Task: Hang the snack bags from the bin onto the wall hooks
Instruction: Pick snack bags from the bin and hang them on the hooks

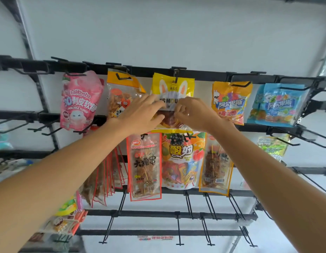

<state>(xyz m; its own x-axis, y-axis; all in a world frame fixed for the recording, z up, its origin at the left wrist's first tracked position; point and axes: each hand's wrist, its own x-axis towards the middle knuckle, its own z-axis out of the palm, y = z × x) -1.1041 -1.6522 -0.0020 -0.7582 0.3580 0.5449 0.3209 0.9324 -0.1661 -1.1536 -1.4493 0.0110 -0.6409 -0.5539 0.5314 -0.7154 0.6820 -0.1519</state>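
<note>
The left hand (pixel 140 114) and right hand (pixel 193 114) are gripping the yellow bag (pixel 173 85) at centre frame; it is hanging upright from the hook (pixel 175 74) just above them.

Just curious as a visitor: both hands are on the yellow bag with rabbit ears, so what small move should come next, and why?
Probably let go gently. The yellow rabbit bag already seems to hang by its top hole on the hook, while the left hand and right hand only grip its middle, so it likely needs no more support.
</note>
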